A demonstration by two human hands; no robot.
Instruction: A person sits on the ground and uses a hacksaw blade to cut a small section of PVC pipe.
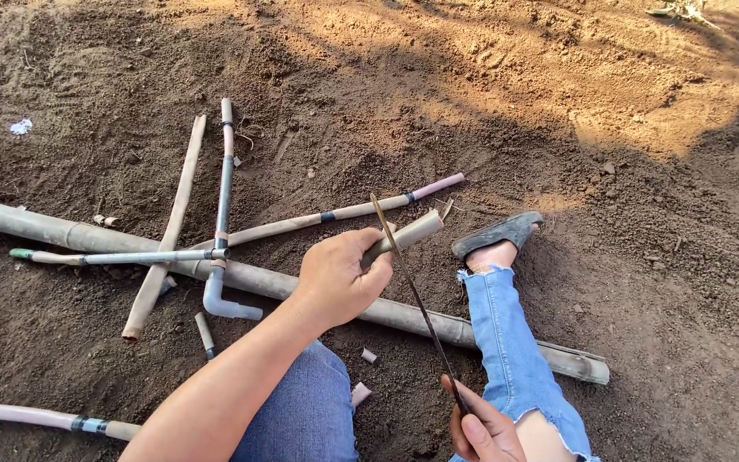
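Bamboo stick [408, 234] sits gripped in my left hand [335, 278], centre frame; my right hand [482, 429], at six o'clock, clasps the saw blade [416, 295] across it. Cut barely started; offcuts [360, 393] lie below.

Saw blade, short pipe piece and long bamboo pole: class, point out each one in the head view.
saw blade [416, 295], head view, middle of the thin dark blade.
short pipe piece [416, 229], head view, free end beyond the left hand [339, 278].
long bamboo pole [44, 227], head view, bare left stretch on the soil.
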